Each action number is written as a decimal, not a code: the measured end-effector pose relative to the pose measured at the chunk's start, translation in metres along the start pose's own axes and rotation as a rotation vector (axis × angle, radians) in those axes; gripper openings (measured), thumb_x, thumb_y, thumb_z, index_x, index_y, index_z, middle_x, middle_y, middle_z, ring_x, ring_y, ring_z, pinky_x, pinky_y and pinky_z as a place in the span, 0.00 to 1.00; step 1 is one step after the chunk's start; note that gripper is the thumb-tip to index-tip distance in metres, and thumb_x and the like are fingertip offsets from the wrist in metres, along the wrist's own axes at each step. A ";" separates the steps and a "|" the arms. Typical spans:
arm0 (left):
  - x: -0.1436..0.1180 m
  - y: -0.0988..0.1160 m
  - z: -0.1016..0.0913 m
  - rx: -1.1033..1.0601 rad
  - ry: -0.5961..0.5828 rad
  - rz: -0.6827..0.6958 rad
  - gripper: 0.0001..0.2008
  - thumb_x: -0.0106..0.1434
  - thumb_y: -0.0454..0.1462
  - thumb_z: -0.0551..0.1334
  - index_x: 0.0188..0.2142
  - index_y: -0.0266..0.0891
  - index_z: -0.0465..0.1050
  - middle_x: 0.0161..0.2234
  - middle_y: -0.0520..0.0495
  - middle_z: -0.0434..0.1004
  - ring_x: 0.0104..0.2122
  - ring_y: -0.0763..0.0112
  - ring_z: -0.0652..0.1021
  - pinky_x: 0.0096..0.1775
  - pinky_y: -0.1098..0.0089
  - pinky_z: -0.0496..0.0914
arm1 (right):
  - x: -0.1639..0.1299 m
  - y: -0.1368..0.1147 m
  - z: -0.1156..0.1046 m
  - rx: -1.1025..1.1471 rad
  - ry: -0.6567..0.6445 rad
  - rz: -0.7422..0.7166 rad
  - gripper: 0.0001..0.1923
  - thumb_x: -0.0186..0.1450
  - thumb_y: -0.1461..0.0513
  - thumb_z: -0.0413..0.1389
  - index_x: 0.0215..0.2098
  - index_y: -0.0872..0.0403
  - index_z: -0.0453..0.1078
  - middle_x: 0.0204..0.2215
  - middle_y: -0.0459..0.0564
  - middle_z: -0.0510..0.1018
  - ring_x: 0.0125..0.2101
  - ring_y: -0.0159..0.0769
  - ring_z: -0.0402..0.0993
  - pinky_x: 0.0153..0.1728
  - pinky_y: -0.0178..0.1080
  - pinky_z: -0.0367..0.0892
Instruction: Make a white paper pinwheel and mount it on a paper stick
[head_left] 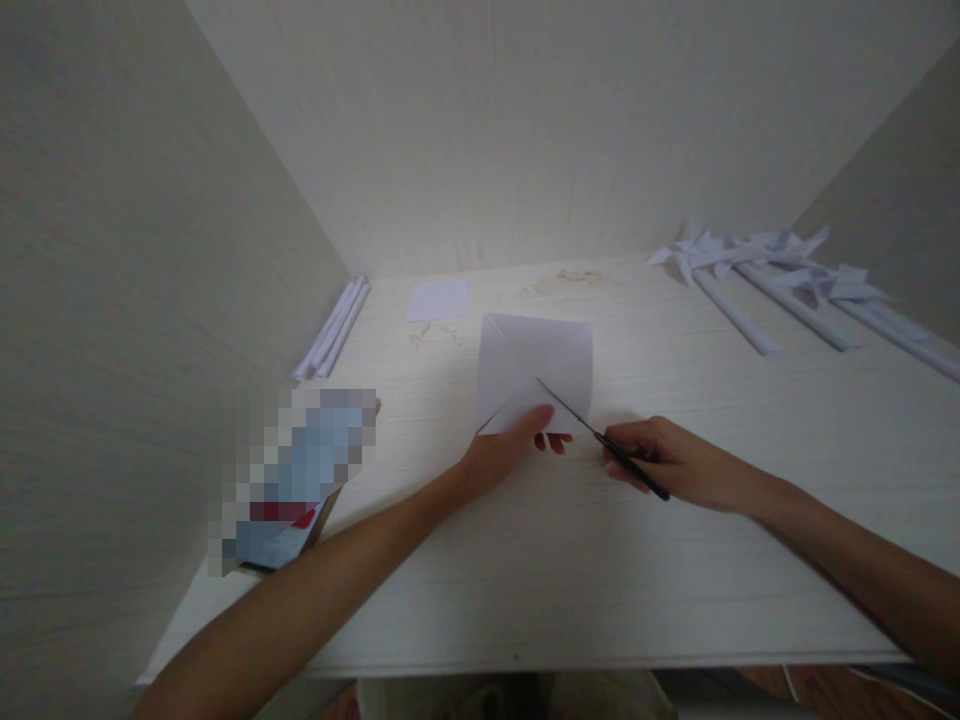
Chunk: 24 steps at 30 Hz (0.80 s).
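Note:
A white square of paper with diagonal crease lines is raised above the tabletop. My left hand pinches its lower edge, thumb on top and fingers underneath. Black-handled scissors are in my right hand, just right of the paper. Their thin blades lie over the paper's lower right corner, pointing up and left toward its middle. Whether the blades are apart cannot be made out. A slit seems to run in from the lower left corner, beside my left thumb.
Several paper pinwheels on rolled paper sticks lie at the back right. Rolled paper tubes rest by the left wall, near a flat paper sheet. Thin rubber bands lie below that sheet. A partly blurred phone-like device sits beside my left forearm.

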<state>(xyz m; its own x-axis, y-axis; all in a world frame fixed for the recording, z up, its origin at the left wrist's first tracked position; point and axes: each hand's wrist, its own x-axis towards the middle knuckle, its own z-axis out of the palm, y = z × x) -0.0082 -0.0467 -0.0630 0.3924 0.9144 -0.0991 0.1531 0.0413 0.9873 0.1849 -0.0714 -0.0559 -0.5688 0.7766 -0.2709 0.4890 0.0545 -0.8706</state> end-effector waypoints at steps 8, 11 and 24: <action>-0.002 0.007 0.001 -0.019 0.007 -0.043 0.18 0.59 0.37 0.50 0.17 0.37 0.71 0.18 0.49 0.71 0.21 0.75 0.68 0.30 0.73 0.64 | 0.000 0.001 0.000 -0.010 0.010 -0.005 0.16 0.59 0.54 0.51 0.19 0.54 0.54 0.17 0.40 0.55 0.18 0.25 0.51 0.18 0.31 0.48; -0.003 0.007 0.001 -0.021 0.009 -0.047 0.19 0.59 0.37 0.50 0.16 0.37 0.70 0.17 0.50 0.71 0.21 0.75 0.68 0.30 0.74 0.64 | 0.000 0.002 0.000 0.020 0.003 -0.002 0.16 0.58 0.54 0.51 0.20 0.54 0.56 0.17 0.39 0.55 0.18 0.25 0.51 0.18 0.31 0.48; -0.002 0.004 0.001 -0.044 0.019 -0.018 0.18 0.58 0.38 0.51 0.17 0.37 0.70 0.18 0.49 0.72 0.21 0.75 0.68 0.28 0.74 0.65 | -0.001 0.001 0.000 0.007 0.010 0.017 0.17 0.58 0.53 0.51 0.19 0.54 0.54 0.16 0.39 0.55 0.18 0.25 0.51 0.17 0.31 0.48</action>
<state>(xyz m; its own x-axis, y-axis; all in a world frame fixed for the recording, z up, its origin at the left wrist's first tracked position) -0.0069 -0.0487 -0.0593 0.3727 0.9208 -0.1148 0.1199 0.0749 0.9900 0.1860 -0.0718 -0.0571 -0.5536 0.7838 -0.2816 0.4940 0.0368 -0.8687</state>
